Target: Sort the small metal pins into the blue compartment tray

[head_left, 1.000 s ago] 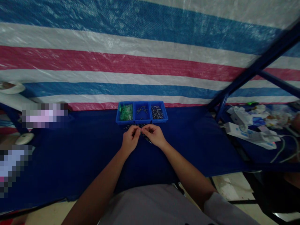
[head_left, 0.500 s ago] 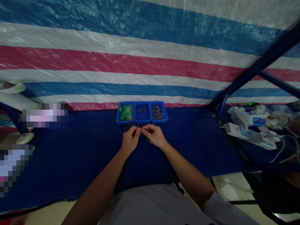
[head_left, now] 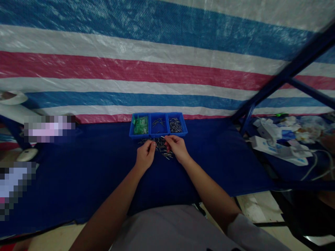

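Note:
My right hand pinches a thin metal pin between thumb and forefinger, near the front of a blue three-part tray. To its left, my left hand is closed, thumb against the fingers; what it holds, if anything, is too small to make out. Between and behind the hands, a loose pile of slim dark metal pins lies on the dark blue cloth. The tray's left part holds a green plastic bag, its middle part a few pins, its right part many pins.
A striped plastic sheet hangs behind the tray. At right stand a dark blue metal frame, a white power strip with cables, and crumpled packaging. Blurred-out items and a white rounded object are at left.
My hands have moved apart. The right hand has shifted slightly right and up with a metal pin showing at its fingertips; the left has stayed almost in place. More of the pile is visible.

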`<state>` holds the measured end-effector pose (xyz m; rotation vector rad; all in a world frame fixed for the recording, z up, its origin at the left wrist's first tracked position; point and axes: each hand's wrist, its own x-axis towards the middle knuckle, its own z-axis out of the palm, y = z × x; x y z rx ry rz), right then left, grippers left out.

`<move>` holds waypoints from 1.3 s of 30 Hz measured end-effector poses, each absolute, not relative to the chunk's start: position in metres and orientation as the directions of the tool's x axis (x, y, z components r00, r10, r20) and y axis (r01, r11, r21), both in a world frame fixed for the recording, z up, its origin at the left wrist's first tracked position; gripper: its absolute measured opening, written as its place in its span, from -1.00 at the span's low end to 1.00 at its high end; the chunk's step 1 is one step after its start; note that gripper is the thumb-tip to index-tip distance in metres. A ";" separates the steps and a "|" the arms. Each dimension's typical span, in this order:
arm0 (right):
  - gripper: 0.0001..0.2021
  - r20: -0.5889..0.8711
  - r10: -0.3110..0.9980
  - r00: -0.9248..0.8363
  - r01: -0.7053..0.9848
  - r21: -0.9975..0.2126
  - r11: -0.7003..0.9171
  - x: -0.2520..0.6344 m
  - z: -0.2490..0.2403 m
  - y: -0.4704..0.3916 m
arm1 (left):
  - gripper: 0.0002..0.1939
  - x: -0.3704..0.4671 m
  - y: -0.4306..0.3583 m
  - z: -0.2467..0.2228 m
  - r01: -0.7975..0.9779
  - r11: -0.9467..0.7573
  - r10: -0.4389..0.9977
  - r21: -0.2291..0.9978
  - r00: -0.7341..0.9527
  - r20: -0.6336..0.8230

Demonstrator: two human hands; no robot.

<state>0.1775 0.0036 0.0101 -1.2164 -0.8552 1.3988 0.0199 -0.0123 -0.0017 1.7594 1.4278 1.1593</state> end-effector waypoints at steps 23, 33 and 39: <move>-0.89 0.270 0.962 -0.044 0.562 -0.789 0.247 0.188 0.006 0.001 | -0.67 0.020 -0.011 -0.004 0.469 -0.250 0.967 0.847 0.073 0.245; -0.80 0.255 0.934 -0.252 0.704 -0.614 0.357 0.186 0.000 -0.001 | -0.67 0.019 -0.013 -0.001 0.473 -0.256 0.966 0.843 0.087 0.245; -0.83 0.248 0.938 -0.243 0.710 -0.614 0.346 0.185 -0.002 -0.001 | -0.67 0.019 -0.013 0.000 0.490 -0.256 0.966 0.833 0.092 0.243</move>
